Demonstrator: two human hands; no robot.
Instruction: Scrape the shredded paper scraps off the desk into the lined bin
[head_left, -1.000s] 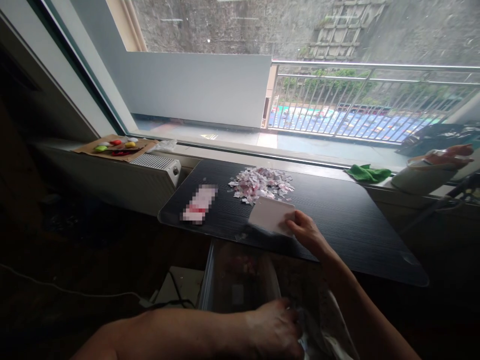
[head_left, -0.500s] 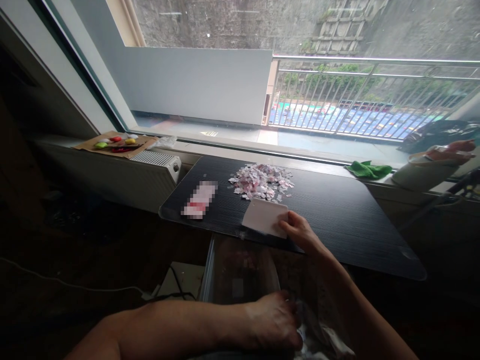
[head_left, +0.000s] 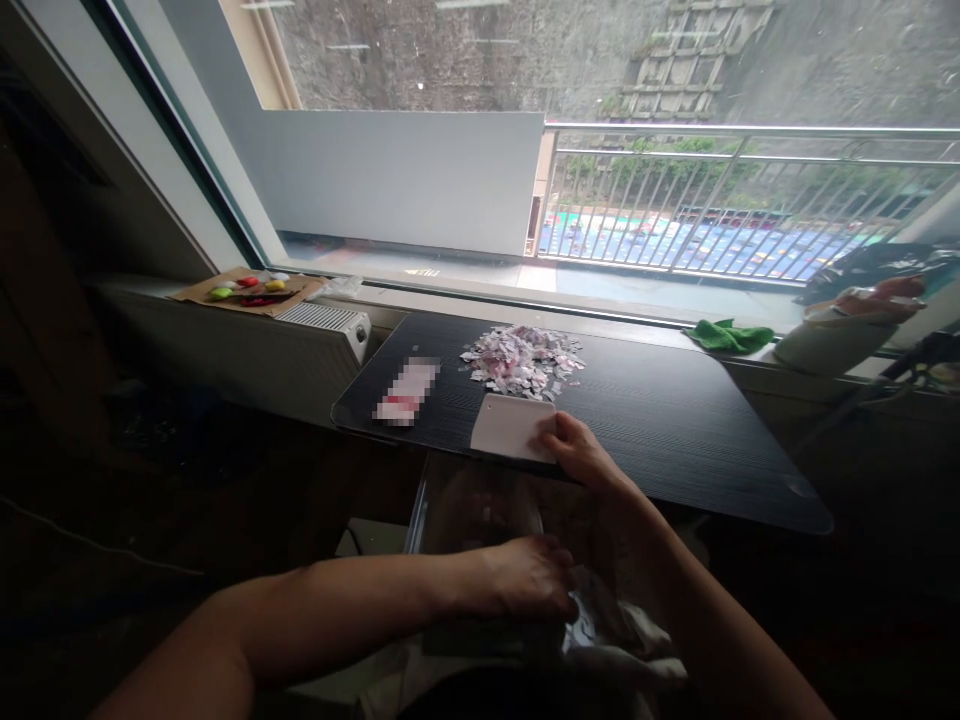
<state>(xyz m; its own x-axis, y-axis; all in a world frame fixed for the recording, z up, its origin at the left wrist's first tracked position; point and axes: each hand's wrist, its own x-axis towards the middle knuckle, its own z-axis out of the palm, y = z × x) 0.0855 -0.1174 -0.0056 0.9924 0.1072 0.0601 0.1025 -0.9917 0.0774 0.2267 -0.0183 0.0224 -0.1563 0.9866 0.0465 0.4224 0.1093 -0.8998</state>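
My right hand pinches the right edge of a white flat scraper, tilted at the front edge of the black table. Just behind the scraper lies a heap of small pink and white paper scraps. Below the table edge, my left hand is closed over a clear plastic container. Crinkled clear plastic shows by its fingertips; what the fingers grip is hidden. A pixelated pink-white strip rests left of the heap.
On the left sill, a piece of cardboard bears several small coloured objects, beside a radiator. A green cloth and a pale container stand at the right sill. The window runs along the table's back.
The scraper and my right hand have shifted slightly left in view. My left hand appears higher and a little left. The whole view has also shifted a little.
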